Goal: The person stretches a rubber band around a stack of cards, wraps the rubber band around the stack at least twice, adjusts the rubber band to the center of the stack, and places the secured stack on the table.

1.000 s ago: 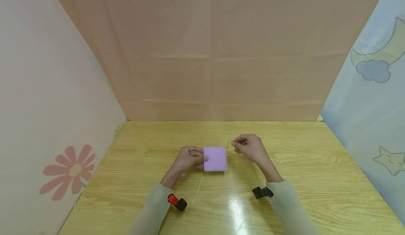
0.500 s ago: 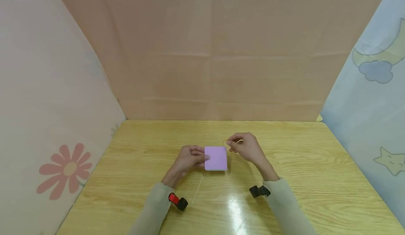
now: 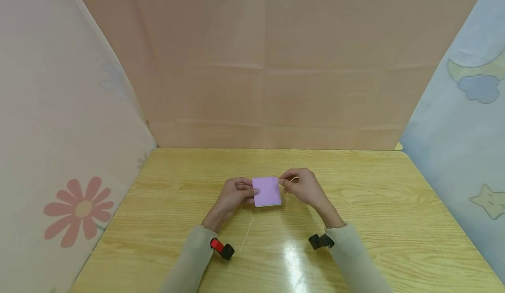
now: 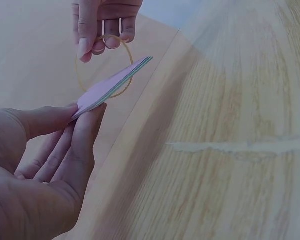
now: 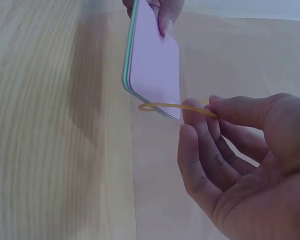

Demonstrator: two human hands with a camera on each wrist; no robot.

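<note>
A thin stack of square cards (image 3: pixel 267 192), pink-purple on top with green edges below, is pinched at its left side by my left hand (image 3: pixel 233 194). In the left wrist view the stack tilts upward between thumb and fingers. My right hand (image 3: pixel 301 184) pinches a yellow rubber band (image 5: pixel 177 106) between thumb and fingers. The band forms a loop that passes around the stack's far right corner, seen in both wrist views. In the left wrist view the rubber band (image 4: pixel 128 55) hangs from the right fingers with the card tip inside the loop.
Both hands are above a wood-grain table (image 3: pixel 177 174). A brown sheet (image 3: pixel 260 87) stands behind it, with patterned cloth walls at left (image 3: pixel 83 153) and right (image 3: pixel 465 153). A pale streak (image 3: pixel 247 234) marks the tabletop. Each sleeve carries a strapped black camera.
My right hand has moved left toward the stack, bringing the rubber band from beside it to around its upper right corner. The stack has risen slightly and tilted.
</note>
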